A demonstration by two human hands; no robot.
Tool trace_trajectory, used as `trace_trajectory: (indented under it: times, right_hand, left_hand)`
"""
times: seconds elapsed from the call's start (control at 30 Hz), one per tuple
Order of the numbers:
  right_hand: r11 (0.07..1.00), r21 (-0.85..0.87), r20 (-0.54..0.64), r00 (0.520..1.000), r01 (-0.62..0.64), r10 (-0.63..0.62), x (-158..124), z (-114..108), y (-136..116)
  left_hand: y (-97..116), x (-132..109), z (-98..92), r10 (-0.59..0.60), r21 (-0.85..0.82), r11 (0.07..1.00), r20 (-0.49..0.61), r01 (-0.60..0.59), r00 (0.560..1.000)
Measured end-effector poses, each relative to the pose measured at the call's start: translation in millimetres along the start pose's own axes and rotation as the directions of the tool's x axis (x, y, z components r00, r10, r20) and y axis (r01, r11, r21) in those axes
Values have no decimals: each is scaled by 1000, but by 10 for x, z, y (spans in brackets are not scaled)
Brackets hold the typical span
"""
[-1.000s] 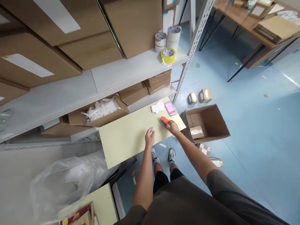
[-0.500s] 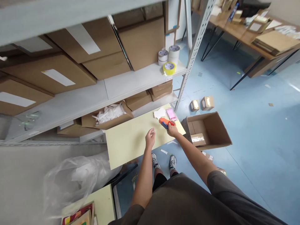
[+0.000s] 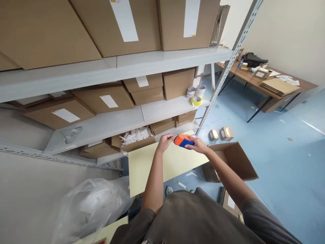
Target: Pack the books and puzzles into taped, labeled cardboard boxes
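Note:
My right hand (image 3: 199,145) is wrapped round an orange and blue tape dispenser (image 3: 183,140), held up over the pale yellow tabletop (image 3: 146,166). At the dispenser's left end, the fingers of my left hand (image 3: 166,141) are pinched together, touching or nearly touching its front. Whether a tape end is between them is too small to see. Behind the right hand, a bit of a pink item (image 3: 193,135) shows on the table, mostly covered.
Grey shelves (image 3: 162,113) with cardboard boxes run along the far side; tape rolls (image 3: 196,100) sit at their right end. A large open carton (image 3: 241,159) stands on the floor at right, near two small boxes (image 3: 226,133). A clear plastic bag (image 3: 93,206) lies at lower left.
My view has tilted up. The tape dispenser has been raised from low over the table. My left hand, loosely curled and apart before, now pinches at the dispenser's front end.

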State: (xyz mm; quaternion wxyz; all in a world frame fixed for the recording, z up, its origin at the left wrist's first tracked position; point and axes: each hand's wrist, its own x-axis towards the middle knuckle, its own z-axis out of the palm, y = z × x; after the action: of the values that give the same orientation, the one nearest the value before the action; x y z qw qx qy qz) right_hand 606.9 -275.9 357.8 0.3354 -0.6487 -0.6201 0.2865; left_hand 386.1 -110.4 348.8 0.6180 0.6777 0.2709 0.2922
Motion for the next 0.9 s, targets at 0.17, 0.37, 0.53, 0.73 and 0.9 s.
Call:
trace_trajectory:
  times: [0.17,0.37,0.53,0.73,0.9]
  right_hand:
    - [1000,-1,-13,1000,11,-11,192,71,-317]
    - [1000,-11,-30,999,-21,21,369,126,-475]
    - [1000,-5,-24,1000,20,-21,583,97,-411]
    - [998,30,-12,998,60,-60,887,-71,-178]
    - [991,49,28,992,124,-125,1153,-339,-13]
  left_hand:
    - [205,-91,-275,-7,-76,997,-32,5,999]
    - [169,-70,-480,-49,-168,985,-47,41,998]
    - [90,98,-568,38,42,999,-148,-32,988]
    - [118,294,-337,285,423,900,-386,-106,877]
    - [109,472,-188,304,441,896,-516,-56,801]
